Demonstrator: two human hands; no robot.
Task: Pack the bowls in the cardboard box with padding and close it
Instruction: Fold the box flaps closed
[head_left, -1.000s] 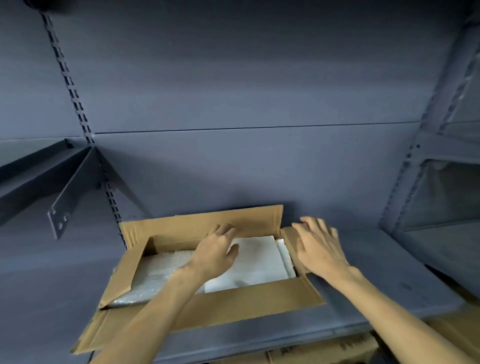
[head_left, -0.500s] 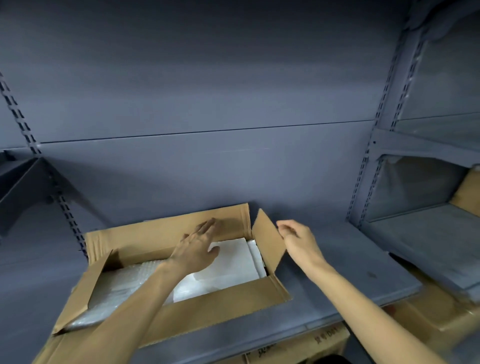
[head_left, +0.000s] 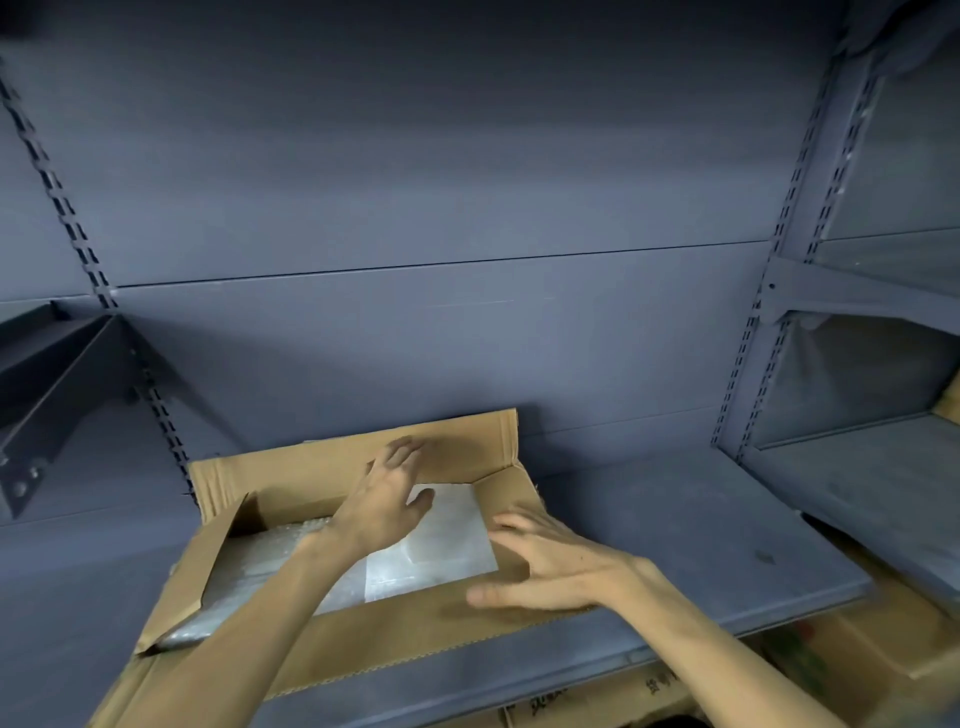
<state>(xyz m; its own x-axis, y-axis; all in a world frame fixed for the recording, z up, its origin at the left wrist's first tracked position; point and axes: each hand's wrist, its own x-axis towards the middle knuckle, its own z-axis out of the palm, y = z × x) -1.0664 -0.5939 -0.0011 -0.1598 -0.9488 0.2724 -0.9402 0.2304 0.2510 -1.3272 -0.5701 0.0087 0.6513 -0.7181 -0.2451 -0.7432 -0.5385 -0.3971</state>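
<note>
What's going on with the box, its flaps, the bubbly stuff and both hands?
cardboard box: open, sitting on the shelf.
back flap: standing up.
left flap: tilted up.
right flap: pushed inward.
bubble wrap: lying inside, covering the contents.
left hand: open, reaching toward the back flap.
right hand: open, fingers spread over the right flap.

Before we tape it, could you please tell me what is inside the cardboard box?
Inside the cardboard box, bubble wrap and a white foam sheet cover the top. The left hand reaches over them. Any bowls beneath are hidden.
</note>
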